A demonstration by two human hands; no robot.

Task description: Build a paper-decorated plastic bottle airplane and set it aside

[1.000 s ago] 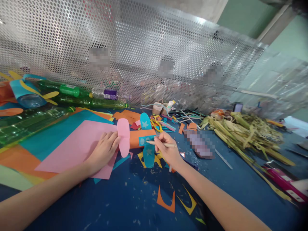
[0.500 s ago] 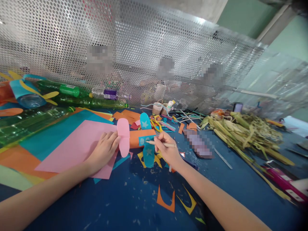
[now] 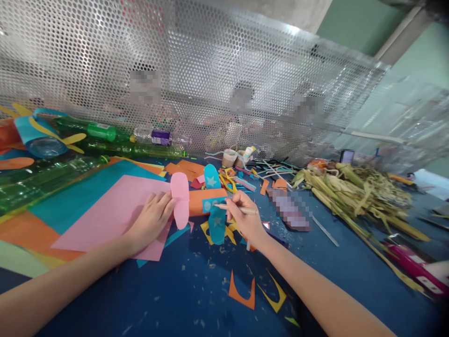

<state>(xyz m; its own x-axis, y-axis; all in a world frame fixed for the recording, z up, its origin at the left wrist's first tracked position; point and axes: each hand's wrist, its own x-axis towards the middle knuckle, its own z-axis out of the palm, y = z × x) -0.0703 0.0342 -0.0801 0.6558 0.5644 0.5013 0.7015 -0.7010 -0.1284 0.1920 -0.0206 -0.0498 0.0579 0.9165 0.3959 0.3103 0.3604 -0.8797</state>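
Observation:
A paper airplane (image 3: 197,202) lies across the middle of the table: an orange tube body, a rounded pink strip at its left end, and a blue wing (image 3: 216,229) with pale stars near its right end. My left hand (image 3: 156,213) has its fingers closed on the pink end, with the fingertips partly hidden. In my right hand (image 3: 245,213) is a slim, pale pen (image 3: 238,209), gripped between thumb and fingers. Its tip meets the blue panel on the body, where pale round marks show.
Coloured paper sheets (image 3: 115,215) lie under my left forearm. Green plastic bottles (image 3: 136,149) line the back left, before a perforated metal screen (image 3: 210,61). Paper scraps (image 3: 242,292) are scattered in front. Dried husks (image 3: 351,192) and a blurred flat object (image 3: 289,210) are on the right.
My right hand and the pen have shifted very slightly to the right along the blue panel. My left hand and the paper airplane stay in place.

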